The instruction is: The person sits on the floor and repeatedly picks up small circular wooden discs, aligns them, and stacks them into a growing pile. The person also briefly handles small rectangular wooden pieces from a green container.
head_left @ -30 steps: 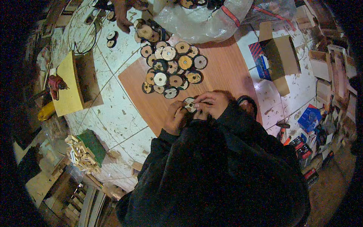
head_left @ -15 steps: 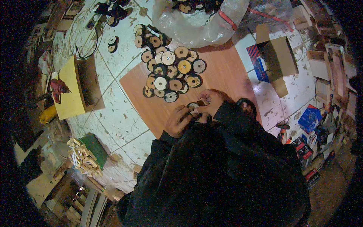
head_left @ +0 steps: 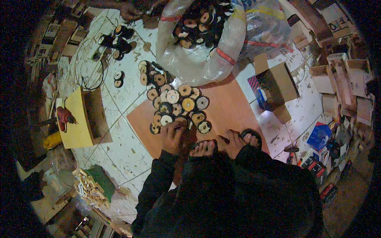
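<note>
Laying wooden discs out on a board on the floor

The left hand (head_left: 174, 137) is pressing fingers onto the near edge of the disc cluster (head_left: 178, 107) – roughly twenty laid on the brown board (head_left: 232, 115), many more waiting in the far plastic sack (head_left: 206, 43); the right hand (head_left: 234, 142) is resting empty – fingers loosely spread.

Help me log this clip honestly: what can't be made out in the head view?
- Left hand: palm faces down on the discs, so whether it grips one is hidden.
- Right hand: too small and dim to tell if it holds anything.
- Bag: its top is cut by the upper edge and its depths are hidden.
- Box: inside is in shadow.
- Another person's hand: cut off at the top edge.
</note>
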`<state>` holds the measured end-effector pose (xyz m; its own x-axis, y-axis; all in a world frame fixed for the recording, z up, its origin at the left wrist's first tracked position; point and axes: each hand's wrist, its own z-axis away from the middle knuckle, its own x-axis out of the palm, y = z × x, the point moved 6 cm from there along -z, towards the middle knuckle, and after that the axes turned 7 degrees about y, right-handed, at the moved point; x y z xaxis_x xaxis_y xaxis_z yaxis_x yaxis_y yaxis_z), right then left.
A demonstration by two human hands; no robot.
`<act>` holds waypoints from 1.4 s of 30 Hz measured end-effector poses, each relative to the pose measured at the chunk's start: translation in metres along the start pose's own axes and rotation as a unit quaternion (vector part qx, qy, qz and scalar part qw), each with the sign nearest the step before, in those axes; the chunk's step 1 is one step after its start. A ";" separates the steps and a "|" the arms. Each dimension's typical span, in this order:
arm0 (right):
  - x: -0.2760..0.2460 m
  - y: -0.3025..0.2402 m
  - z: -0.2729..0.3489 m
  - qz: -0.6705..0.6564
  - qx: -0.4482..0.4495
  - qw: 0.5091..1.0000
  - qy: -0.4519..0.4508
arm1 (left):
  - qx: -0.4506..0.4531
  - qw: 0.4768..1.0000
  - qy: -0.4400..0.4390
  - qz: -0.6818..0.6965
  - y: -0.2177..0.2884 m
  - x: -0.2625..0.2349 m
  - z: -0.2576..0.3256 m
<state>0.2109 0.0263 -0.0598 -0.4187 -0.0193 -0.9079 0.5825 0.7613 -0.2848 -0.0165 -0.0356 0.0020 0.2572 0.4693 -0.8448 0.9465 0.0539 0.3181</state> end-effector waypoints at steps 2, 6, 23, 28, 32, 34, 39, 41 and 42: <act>0.022 0.001 0.011 0.029 -0.022 0.992 -0.119 | -0.015 0.999 0.027 0.010 -0.005 0.002 -0.048; 0.029 0.002 0.013 -0.010 -0.035 0.993 -0.114 | -0.064 0.990 -0.003 0.128 -0.014 0.022 -0.129; 0.025 0.004 0.013 0.000 -0.041 0.977 -0.210 | -0.211 0.959 -0.111 0.152 0.045 0.054 -0.009; 0.016 0.002 0.002 -0.008 -0.044 0.975 -0.219 | -0.139 0.973 -0.140 0.120 0.044 0.057 -0.001; 0.007 0.002 -0.007 -0.026 -0.039 0.956 -0.288 | -0.151 0.961 -0.200 0.117 0.039 0.059 0.018; 0.005 0.001 -0.009 -0.028 -0.041 0.946 -0.321 | -0.162 0.938 -0.280 0.125 0.039 0.062 0.030; 0.004 -0.003 -0.010 0.013 -0.111 0.956 -0.270 | -0.173 0.955 -0.178 0.164 0.038 0.041 0.026; 0.010 0.001 -0.007 -0.015 -0.063 0.959 -0.276 | -0.175 0.967 -0.118 0.144 0.035 0.032 0.018; 0.014 0.003 -0.004 -0.012 -0.043 0.953 -0.299 | -0.165 0.974 -0.084 0.127 0.033 0.027 0.013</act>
<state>0.2037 0.0311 -0.0722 0.0566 -0.3841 -0.9215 0.5077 0.8058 -0.3047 0.0246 -0.0324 -0.0156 0.5291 0.3549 -0.7708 0.7414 0.2486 0.6233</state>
